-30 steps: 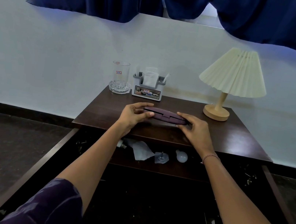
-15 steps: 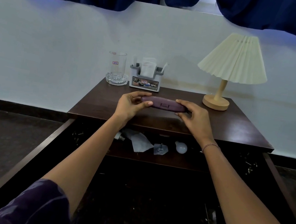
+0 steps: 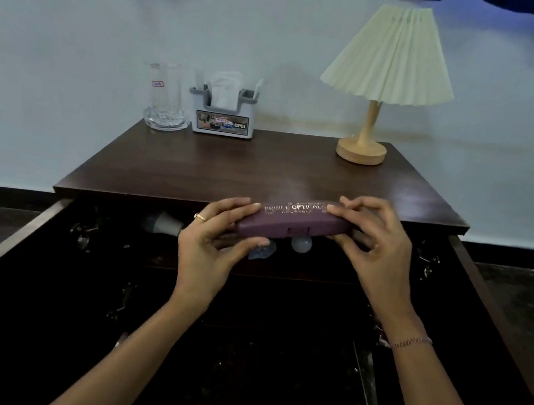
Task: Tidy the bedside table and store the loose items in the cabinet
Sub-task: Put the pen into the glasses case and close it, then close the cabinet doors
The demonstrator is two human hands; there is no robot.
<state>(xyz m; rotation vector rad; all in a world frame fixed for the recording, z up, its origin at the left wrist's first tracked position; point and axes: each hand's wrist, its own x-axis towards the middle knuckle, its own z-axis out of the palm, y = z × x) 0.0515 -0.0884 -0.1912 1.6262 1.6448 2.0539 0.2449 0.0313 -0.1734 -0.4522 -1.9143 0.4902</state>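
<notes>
I see the long purple hard spectacle case with gold print (image 3: 294, 222) held level in front of the dark brown wooden surface (image 3: 263, 170), above the open cabinet (image 3: 83, 265). The left hand (image 3: 214, 246) has its fingers (image 3: 240, 207) closed on the left end, the right hand (image 3: 376, 250) grips the right end. Behind stand a cream pleated lamp (image 3: 386, 81), a clear glass mug (image 3: 167, 97) and a grey tissue holder (image 3: 224, 116).
</notes>
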